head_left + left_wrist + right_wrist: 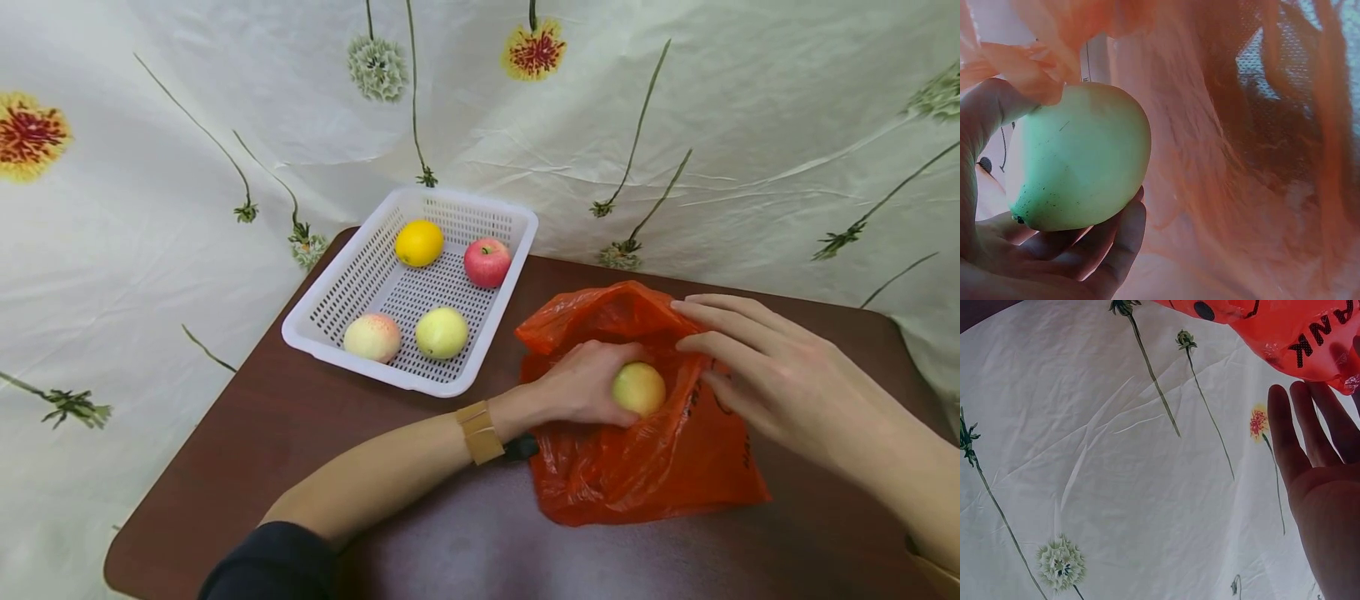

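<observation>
My left hand (588,383) is inside the mouth of a crinkled red plastic bag (720,458). It holds a smooth yellow-green mango (1085,156); in the left wrist view the thumb lies over the top and the fingers curl beneath, with dark specks near the stem end. At the bag's right rim is my right hand (772,367), its fingers nearly straight and the fingertips touching the plastic. The right wrist view shows those fingers (1285,425) extended below the printed bag; its thumb is not clearly seen.
A white perforated basket (296,329) stands on the brown table (172,508), left of the bag. Inside are an orange (418,243), a red apple (487,263), a peach (372,337) and a pale green fruit (442,333). Flowered cloth (750,167) hangs behind the table.
</observation>
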`<control>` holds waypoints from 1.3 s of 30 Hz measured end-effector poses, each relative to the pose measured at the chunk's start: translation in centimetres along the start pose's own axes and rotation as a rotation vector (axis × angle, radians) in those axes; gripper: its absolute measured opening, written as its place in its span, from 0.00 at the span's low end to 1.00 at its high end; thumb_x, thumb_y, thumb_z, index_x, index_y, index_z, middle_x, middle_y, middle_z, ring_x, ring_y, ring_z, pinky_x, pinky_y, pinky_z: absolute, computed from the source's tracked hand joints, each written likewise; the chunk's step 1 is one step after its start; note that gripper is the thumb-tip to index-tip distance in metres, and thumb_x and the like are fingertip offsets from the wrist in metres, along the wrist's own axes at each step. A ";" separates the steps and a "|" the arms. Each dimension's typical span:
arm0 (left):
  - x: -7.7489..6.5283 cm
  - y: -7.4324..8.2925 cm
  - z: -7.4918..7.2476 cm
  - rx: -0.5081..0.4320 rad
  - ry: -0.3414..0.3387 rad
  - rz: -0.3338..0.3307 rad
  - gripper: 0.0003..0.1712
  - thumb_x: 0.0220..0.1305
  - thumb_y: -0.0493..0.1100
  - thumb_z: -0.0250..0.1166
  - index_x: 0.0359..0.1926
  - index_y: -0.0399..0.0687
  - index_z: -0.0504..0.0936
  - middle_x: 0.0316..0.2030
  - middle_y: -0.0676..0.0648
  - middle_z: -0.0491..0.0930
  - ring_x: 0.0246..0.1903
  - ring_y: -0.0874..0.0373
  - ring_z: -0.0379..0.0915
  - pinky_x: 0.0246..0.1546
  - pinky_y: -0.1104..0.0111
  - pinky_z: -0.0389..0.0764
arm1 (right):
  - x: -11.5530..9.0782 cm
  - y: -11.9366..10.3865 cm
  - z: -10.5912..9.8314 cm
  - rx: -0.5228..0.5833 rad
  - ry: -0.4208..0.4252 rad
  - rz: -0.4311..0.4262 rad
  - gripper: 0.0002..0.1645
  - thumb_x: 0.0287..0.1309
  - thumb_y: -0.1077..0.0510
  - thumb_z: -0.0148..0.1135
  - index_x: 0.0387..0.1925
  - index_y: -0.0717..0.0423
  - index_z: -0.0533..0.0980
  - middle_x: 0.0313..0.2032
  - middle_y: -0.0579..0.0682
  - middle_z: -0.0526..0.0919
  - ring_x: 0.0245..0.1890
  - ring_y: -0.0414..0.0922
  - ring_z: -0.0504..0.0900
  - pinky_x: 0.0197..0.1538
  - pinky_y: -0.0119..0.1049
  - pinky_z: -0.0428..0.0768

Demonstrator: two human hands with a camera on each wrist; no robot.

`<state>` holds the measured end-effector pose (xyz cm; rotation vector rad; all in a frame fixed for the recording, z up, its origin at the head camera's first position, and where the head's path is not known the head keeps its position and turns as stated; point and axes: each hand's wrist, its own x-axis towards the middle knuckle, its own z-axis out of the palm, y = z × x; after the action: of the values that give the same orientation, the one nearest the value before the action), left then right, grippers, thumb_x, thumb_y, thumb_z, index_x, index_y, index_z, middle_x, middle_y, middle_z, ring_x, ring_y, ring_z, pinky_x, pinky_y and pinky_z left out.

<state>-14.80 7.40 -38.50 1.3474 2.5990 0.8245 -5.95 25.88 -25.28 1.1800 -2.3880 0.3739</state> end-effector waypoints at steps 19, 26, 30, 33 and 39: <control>2.5 -0.1 1.2 -0.030 -0.033 -0.015 0.34 0.47 0.64 0.67 0.57 0.64 0.73 0.45 0.64 0.75 0.41 0.69 0.69 0.42 0.77 0.68 | 0.1 0.1 -0.2 0.044 -0.002 0.024 0.24 0.68 0.48 0.37 0.42 0.56 0.78 0.57 0.53 0.73 0.56 0.52 0.70 0.60 0.24 0.57; 3.0 0.0 1.5 -0.012 -0.035 -0.043 0.32 0.47 0.62 0.68 0.54 0.63 0.75 0.42 0.64 0.75 0.39 0.67 0.70 0.39 0.75 0.69 | 0.2 0.3 -0.2 0.054 0.013 0.009 0.23 0.68 0.50 0.38 0.40 0.57 0.78 0.56 0.54 0.74 0.55 0.53 0.71 0.60 0.25 0.58; 3.0 0.0 1.6 0.000 -0.041 -0.071 0.30 0.48 0.62 0.67 0.53 0.63 0.75 0.40 0.63 0.76 0.36 0.67 0.70 0.37 0.75 0.69 | 0.5 0.5 0.0 0.059 0.016 -0.008 0.21 0.65 0.53 0.39 0.40 0.57 0.78 0.56 0.54 0.74 0.55 0.53 0.71 0.59 0.25 0.60; 3.2 0.0 1.7 -0.008 -0.064 -0.071 0.29 0.51 0.62 0.65 0.54 0.62 0.74 0.39 0.63 0.75 0.36 0.67 0.69 0.37 0.76 0.69 | 0.5 0.5 0.1 0.051 0.018 -0.009 0.20 0.64 0.54 0.39 0.39 0.58 0.78 0.56 0.54 0.74 0.55 0.53 0.71 0.59 0.25 0.59; 3.6 -0.2 2.1 -0.002 -0.093 -0.049 0.28 0.51 0.61 0.65 0.54 0.62 0.75 0.38 0.64 0.76 0.35 0.68 0.70 0.36 0.76 0.69 | 0.3 0.4 0.1 0.045 0.030 -0.009 0.22 0.66 0.53 0.39 0.38 0.58 0.78 0.55 0.55 0.75 0.54 0.53 0.72 0.59 0.24 0.59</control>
<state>-16.41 11.06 -39.83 1.2841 2.5481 0.7387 -6.49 25.87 -25.19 1.1959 -2.3592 0.4409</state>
